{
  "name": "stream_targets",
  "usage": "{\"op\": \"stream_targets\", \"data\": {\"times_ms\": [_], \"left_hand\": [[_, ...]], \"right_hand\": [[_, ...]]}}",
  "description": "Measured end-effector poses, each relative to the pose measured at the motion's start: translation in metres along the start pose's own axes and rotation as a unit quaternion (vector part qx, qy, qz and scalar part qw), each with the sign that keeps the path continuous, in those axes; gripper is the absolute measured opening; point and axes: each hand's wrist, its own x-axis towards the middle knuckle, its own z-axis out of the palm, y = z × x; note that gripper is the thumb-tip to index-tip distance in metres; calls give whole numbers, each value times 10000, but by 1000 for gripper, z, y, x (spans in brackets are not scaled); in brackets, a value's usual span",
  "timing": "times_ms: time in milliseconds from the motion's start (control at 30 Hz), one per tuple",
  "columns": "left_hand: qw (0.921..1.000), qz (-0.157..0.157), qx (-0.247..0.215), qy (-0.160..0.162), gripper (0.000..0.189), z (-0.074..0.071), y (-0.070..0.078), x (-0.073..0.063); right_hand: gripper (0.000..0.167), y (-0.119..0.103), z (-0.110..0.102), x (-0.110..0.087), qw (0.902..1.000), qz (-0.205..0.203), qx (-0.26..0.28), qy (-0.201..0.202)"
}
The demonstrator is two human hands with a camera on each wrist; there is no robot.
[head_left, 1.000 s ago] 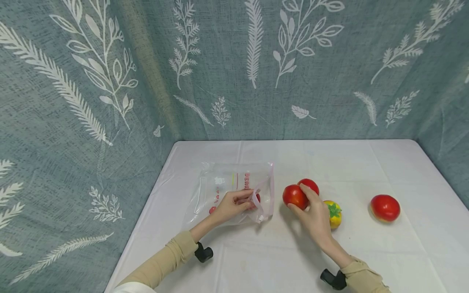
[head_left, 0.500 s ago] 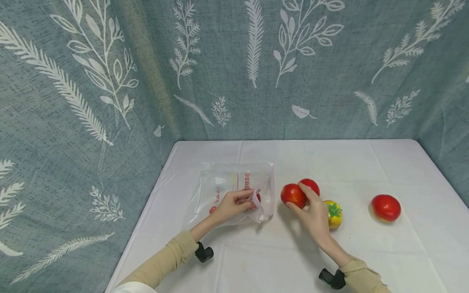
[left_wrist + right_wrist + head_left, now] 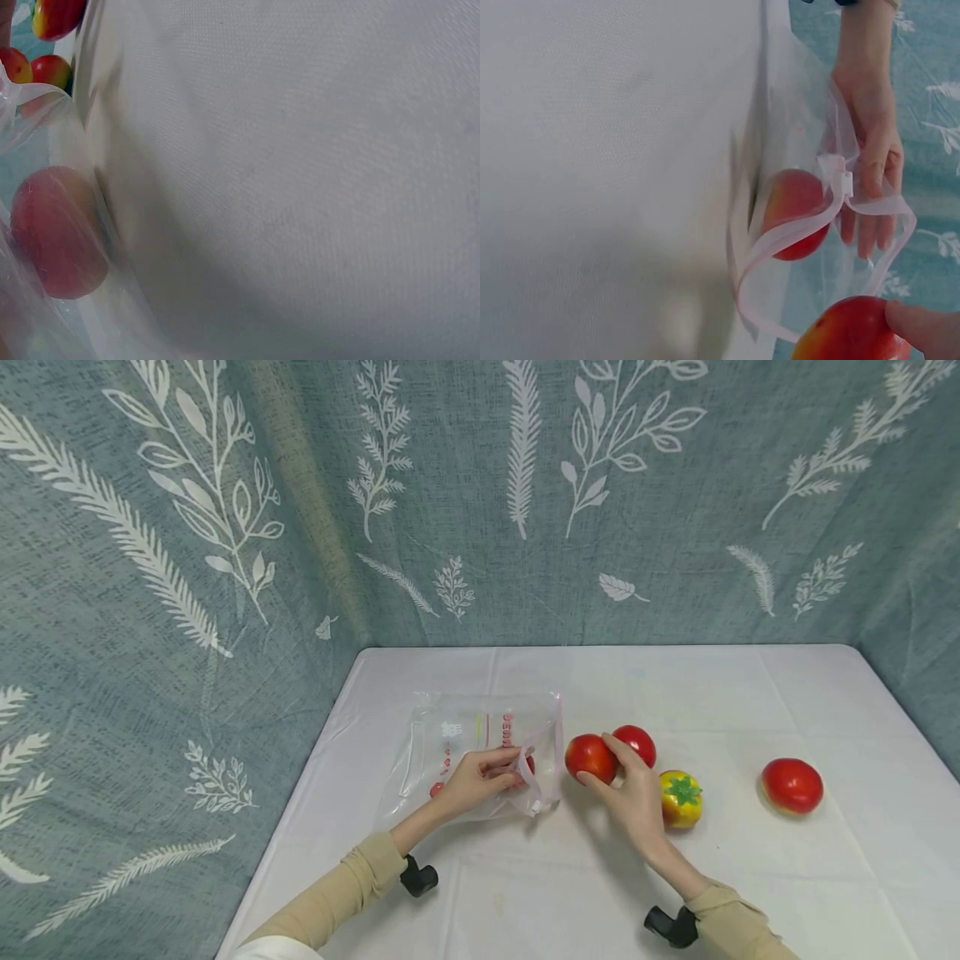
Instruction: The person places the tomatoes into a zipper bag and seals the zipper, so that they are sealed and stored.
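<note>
A clear zip bag (image 3: pixel 480 722) with a pink-edged mouth lies on the left half of the table. My left hand (image 3: pixel 480 781) pinches the bag's rim between thumb and fingers; in the right wrist view the mouth gapes beside its slider (image 3: pixel 845 184). One red tomato (image 3: pixel 791 210) shows through the plastic inside. My right hand (image 3: pixel 633 802) grips another red tomato (image 3: pixel 591 758), thumb and fingers on its sides, just right of the bag mouth. Behind that hand sits a red tomato (image 3: pixel 637 745), and close to its right a yellow tomato (image 3: pixel 681 800) with green leaves on top.
Farther right on the white-covered table (image 3: pixel 750 885) rests one more red tomato (image 3: pixel 792 786). A patterned blue-green curtain (image 3: pixel 480 585) stands along the back and left edges. Black wrist cameras (image 3: pixel 672 927) stick out beneath both forearms.
My right hand has shifted left with the tomato, closer to the bag's mouth, uncovering more of the yellow tomato. The left hand and the bag stay put.
</note>
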Motion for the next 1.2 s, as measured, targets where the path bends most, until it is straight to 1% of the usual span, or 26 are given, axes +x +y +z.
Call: {"op": "stream_targets", "data": {"times_ms": [167,333,467,700,767,833,1067,1200], "left_hand": [[10000,9,1,-10,41,0,0,0],[10000,-43,26,22,41,1,2,0],[9999,-88,48,27,41,2,4,1],[9999,-69,96,-31,40,1,31,-5],[9999,-61,131,-38,40,1,32,-5],[9998,-47,175,-36,40,1,32,-5],[9999,-29,123,6,41,1,4,0],[10000,-21,81,-9,42,1,2,0]], "right_hand": [[61,0,4,0,9999,33,-2,-105],[61,-1,8,0,9999,-38,59,-140],[61,0,11,-1,9998,27,31,-181],[60,1,17,-1,9995,92,151,-277],[60,1,18,-1,9994,80,195,-281],[60,2,20,-1,9994,67,223,-275],[61,4,25,-1,9987,-25,382,-336],[61,4,28,-1,9979,20,500,-414]]}}
